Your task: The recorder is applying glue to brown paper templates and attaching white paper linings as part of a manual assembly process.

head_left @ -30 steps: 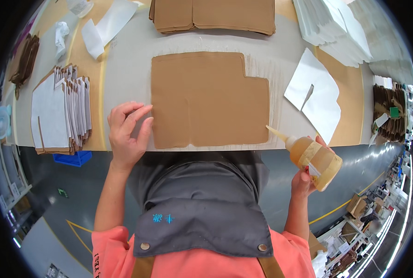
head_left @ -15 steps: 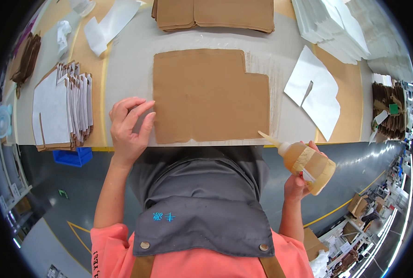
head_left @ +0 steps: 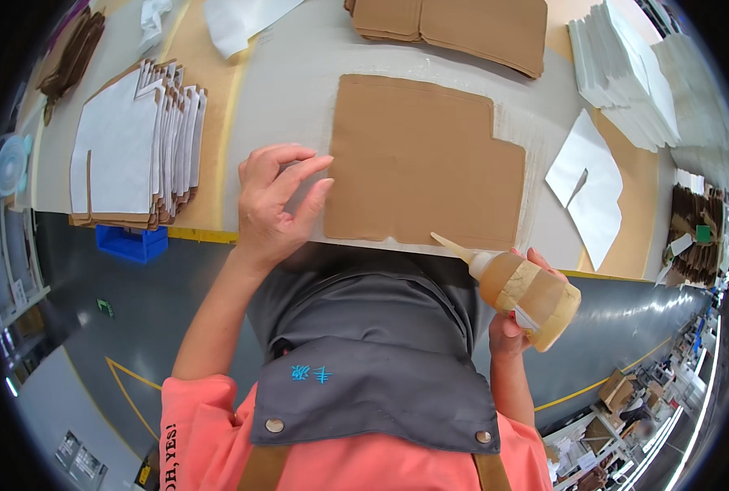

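Observation:
A flat brown panel [head_left: 422, 164], like leather or fabric, lies on the table with a step cut out of its far right corner. My left hand [head_left: 279, 200] is at its left edge, thumb and fingers apart, fingertips by the edge and nothing held. My right hand [head_left: 510, 329] grips a squeeze bottle [head_left: 530, 299] of amber liquid, tilted, with tape round its body. The bottle's long thin nozzle [head_left: 453, 247] points left at the panel's near edge. Whether the tip touches the panel I cannot tell.
Brown panels [head_left: 479, 33] are piled at the far side. A stack of white-faced brown pieces [head_left: 115, 151] lies left, above a blue bin [head_left: 131, 243]. At right are a slit white sheet [head_left: 589, 188], stacked white sheets [head_left: 626, 74] and a brown bundle [head_left: 696, 237].
The bottle's nozzle has shifted left along the panel's near edge, away from the right corner. My left hand stays by the left edge. The whole view has turned slightly.

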Tool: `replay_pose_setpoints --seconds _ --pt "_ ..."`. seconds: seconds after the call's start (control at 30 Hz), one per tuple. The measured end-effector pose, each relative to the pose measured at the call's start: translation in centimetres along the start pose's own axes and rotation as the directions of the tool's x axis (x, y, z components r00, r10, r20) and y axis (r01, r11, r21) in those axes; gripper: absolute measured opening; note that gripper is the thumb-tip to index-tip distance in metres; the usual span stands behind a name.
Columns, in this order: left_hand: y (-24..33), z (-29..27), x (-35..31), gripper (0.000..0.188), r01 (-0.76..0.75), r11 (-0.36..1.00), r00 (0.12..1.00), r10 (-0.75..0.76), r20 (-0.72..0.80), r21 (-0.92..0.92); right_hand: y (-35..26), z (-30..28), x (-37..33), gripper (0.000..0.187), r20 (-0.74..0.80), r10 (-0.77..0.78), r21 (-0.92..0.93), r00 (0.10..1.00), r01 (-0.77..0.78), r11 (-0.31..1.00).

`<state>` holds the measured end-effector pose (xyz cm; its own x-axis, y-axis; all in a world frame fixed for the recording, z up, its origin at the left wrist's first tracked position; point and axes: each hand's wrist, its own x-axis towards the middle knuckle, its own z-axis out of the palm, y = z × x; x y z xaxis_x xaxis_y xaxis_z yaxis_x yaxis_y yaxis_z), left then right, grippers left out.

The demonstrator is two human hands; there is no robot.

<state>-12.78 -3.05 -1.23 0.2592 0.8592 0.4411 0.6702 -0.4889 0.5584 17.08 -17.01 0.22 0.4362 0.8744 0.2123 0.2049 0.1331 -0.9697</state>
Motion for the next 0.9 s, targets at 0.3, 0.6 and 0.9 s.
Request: replay_pose_setpoints --seconds 0.3,0.6,0.9 --pt "-0.1 -0.7 -0.2 0.026 0.019 1.000 1.000 -0.019 0.004 -0.015 -3.1 3.8 3.1 0.095 0.007 0.436 0.510 0.900 -0.378 0.772" --pt "-0.3 -0.5 0.0 0.029 0.023 0.997 1.000 -0.023 0.000 -0.071 -0.2 6.6 7.6 0.111 0.186 -0.148 -0.001 0.971 0.150 0.989" --pt "-0.5 -0.7 0.0 0.030 0.047 0.995 0.999 -0.045 0.025 -0.086 1.1 5.8 8.2 0.114 0.396 -0.247 -0.075 0.884 0.300 0.951"
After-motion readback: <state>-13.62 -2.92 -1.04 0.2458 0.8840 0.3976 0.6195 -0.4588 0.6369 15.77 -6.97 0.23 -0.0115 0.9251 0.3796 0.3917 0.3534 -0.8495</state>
